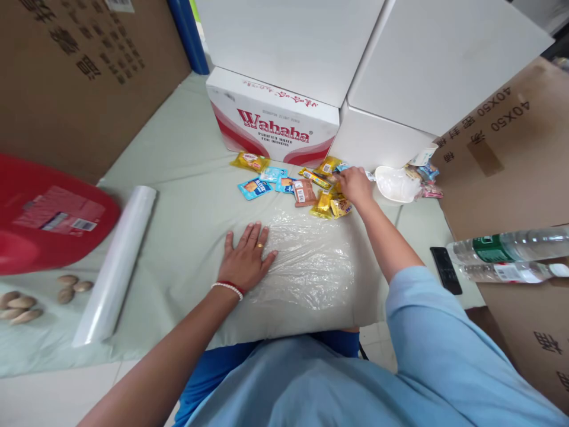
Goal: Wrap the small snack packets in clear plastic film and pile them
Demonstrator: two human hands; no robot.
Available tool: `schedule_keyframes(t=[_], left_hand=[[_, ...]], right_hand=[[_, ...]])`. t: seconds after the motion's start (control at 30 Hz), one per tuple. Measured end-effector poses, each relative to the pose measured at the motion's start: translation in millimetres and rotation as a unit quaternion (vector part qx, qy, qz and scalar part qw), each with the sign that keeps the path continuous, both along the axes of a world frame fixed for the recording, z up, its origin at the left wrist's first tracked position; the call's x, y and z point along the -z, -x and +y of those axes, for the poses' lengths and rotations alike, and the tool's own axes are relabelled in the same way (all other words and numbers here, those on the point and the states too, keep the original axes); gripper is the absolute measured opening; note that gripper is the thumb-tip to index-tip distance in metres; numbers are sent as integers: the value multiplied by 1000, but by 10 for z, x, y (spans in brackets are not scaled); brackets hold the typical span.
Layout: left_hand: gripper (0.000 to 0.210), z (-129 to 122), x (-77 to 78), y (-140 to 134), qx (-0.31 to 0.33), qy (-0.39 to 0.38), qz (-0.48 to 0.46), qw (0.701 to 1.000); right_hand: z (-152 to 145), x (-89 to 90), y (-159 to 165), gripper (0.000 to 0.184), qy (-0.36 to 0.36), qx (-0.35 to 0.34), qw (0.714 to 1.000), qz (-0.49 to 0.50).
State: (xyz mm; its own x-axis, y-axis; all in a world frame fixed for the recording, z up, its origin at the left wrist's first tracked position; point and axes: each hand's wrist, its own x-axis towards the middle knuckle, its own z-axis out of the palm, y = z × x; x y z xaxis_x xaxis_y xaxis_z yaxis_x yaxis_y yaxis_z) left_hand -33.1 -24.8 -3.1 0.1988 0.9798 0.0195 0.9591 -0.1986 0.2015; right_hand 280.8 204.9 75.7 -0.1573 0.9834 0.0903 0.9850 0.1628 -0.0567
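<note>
My left hand (244, 256) lies flat with its fingers spread on the pale green cloth, at the left edge of a crinkled clear plastic sheet (306, 264). My right hand (354, 185) reaches into the right side of a group of small wrapped snacks, its fingers bent down and pressed together; what they grip is hidden. Near it lie a yellow snack packet (323, 204), a brown packet (304, 193) and a yellow bar (315, 178). Blue packets (255, 188) and another yellow packet (250, 161) lie farther left. Just right of that hand stands a white plastic bowl (397, 184).
A Wahaha carton (273, 121) stands behind the snacks. Left are a plastic film roll (116, 267), a red container (48, 216) and several brown nuts (22, 305). Right are a phone (446, 270), water bottles (511, 244), more packets (427, 173) and a cardboard box (502, 178).
</note>
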Motion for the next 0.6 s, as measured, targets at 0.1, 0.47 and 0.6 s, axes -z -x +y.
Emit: schedule_keyframes(t=[0.1,0.47,0.6], left_hand=[[68,-1,-14,-3,-4,0,0,1000],[68,-4,-4,13,-6,1,-17,1000],[68,-3,8,20,-4,3,-23,1000]], right_hand=[[312,60,311,39,61,25,996,-62],[293,248,409,37,-2,78,994,-74],[198,97,314,33,-17,46,996,-70]])
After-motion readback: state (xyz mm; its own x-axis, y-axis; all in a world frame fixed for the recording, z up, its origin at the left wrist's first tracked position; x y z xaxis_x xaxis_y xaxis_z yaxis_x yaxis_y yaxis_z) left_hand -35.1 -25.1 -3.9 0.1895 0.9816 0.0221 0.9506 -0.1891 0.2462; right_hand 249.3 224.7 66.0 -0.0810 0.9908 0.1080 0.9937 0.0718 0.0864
